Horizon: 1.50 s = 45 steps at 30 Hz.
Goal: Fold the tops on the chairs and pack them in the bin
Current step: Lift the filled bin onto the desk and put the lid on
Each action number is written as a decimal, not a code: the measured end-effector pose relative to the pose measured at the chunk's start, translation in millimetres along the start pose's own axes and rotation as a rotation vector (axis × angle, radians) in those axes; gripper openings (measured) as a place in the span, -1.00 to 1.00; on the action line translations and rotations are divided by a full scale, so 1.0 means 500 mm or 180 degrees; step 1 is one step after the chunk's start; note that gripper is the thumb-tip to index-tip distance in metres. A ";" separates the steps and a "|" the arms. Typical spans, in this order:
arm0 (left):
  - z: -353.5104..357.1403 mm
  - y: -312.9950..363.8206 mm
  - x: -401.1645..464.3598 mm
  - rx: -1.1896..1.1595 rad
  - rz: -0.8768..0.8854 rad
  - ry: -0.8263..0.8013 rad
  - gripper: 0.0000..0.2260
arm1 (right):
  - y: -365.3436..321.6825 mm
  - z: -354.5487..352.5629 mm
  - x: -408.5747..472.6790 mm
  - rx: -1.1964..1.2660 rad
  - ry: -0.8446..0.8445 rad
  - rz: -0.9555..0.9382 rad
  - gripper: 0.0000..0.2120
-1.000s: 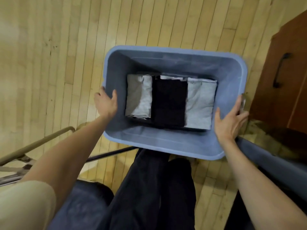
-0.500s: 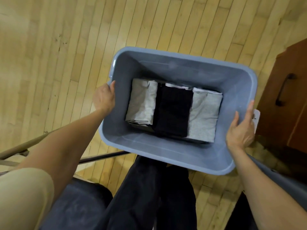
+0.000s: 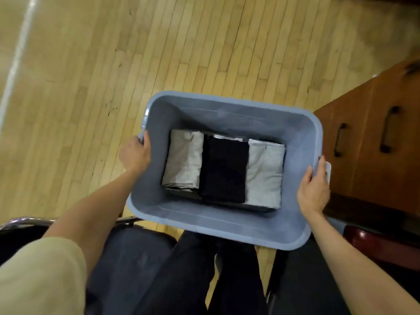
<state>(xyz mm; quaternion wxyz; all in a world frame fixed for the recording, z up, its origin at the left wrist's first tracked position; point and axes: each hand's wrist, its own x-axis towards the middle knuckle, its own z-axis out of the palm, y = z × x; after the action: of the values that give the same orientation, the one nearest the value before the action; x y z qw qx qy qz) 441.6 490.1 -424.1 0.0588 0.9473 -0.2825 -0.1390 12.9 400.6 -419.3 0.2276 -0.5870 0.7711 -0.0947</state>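
Note:
A blue plastic bin (image 3: 218,226) hangs in front of me above the wood floor, held by both hands. My left hand (image 3: 136,154) grips its left rim and my right hand (image 3: 314,189) grips its right rim. Inside lie three folded tops side by side: a grey one (image 3: 184,159) on the left, a black one (image 3: 223,171) in the middle, a light grey one (image 3: 264,173) on the right. A white edge of another garment shows behind the black top.
A dark-seated folding chair (image 3: 134,253) stands at lower left and another chair (image 3: 295,280) at lower right, beside a red seat (image 3: 381,244). A brown wooden cabinet (image 3: 375,142) with dark handles stands to the right. My dark trouser legs show below the bin.
The bin has shifted right and slightly down in view, tilting a little. Both hands have closed tighter over its rims. More of the cabinet and chairs came into view.

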 end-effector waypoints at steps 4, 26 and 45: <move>-0.140 0.032 -0.025 -0.0206 0.0076 0.0013 -0.50 | -0.052 -0.136 -0.042 0.0155 0.0171 -0.0051 -0.67; -0.553 0.370 0.008 -0.0560 0.1076 -0.0024 -0.53 | -0.215 -0.530 -0.083 0.1117 0.0946 0.0704 -0.73; -0.820 0.883 0.204 -0.0816 0.3070 -0.0332 -0.50 | -0.442 -0.688 -0.065 0.1533 0.2394 0.1859 -0.59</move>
<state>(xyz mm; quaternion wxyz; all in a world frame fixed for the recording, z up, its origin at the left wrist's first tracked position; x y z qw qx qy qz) 415.9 79.1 27.8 0.2181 0.6858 -0.6715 -0.1767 50.9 324.9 -17.9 0.0806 -0.2045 0.8872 -0.4056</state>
